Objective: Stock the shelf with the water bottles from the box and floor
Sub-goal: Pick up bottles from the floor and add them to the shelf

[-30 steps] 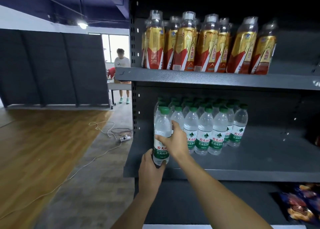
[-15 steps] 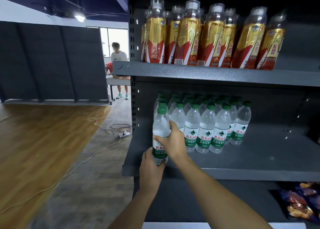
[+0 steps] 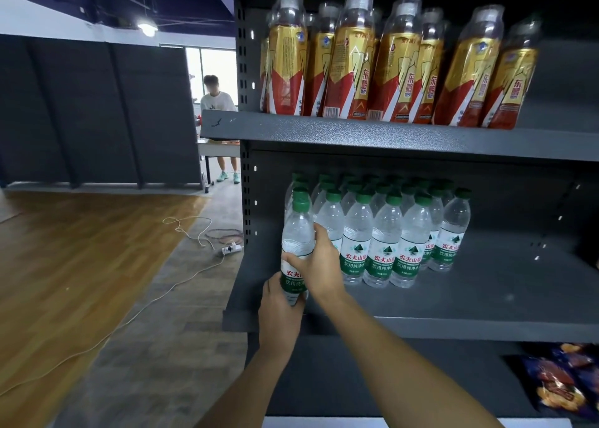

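From the head camera we are looking at the shelf (image 3: pixel 453 324), and both our hands are on one bottle (image 3: pixel 298 233) at its left front corner. Our left hand (image 3: pixel 280 311) cups the base from below and the front, fingers closed round the bottom of the label. Our right hand (image 3: pixel 319 265) wraps the middle from the right, thumb across the front, so both hands are grasping the same bottle.

The bottle's long axis runs upright, green cap on top, perhaps leaning very slightly. It sits at the left end of the front row, just beside the standing water bottles (image 3: pixel 385 239), which fill the shelf's left half in several rows. The right half of the shelf is bare. We judge the coming move turns on setting the base flat on the shelf and letting go; the left hand is lower and nearer the base, the right nearer the neighbouring bottles.

We cannot tell whether the base already touches the shelf, since our left hand covers it. The back rows of bottles are in shadow and hard to count. The box and floor stock are out of view. Gold-labelled drinks (image 3: pixel 389 64) stand on the shelf above.
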`<state>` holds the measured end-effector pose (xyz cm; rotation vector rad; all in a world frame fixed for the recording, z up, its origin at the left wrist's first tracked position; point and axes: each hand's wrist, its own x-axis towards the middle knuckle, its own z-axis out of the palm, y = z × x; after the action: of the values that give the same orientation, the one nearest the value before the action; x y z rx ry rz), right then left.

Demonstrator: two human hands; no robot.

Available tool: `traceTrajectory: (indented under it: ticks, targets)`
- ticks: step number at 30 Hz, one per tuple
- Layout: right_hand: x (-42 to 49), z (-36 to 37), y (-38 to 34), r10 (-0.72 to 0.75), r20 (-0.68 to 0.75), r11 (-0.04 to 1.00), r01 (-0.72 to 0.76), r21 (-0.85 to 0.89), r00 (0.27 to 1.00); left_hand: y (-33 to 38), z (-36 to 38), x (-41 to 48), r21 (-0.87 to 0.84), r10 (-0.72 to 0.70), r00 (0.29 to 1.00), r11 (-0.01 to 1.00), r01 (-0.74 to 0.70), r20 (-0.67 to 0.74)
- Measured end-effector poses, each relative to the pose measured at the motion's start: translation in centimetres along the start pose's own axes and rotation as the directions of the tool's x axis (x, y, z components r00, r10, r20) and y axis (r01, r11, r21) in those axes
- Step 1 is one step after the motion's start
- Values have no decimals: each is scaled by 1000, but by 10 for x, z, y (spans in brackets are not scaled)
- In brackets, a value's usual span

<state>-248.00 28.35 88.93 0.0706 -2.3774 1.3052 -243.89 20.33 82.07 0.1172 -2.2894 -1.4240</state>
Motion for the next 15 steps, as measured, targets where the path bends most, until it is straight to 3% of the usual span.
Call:
traceTrajectory:
  ticks: [8, 15]
  targets:
    - [-7, -11, 2, 58, 67, 997, -61, 40, 996, 1, -12, -9, 50, 25, 999, 998, -26, 32]
    - [-55, -36, 9, 108, 11, 994, -108, 34, 994, -1, -24, -38, 60, 125, 991, 990, -128, 47]
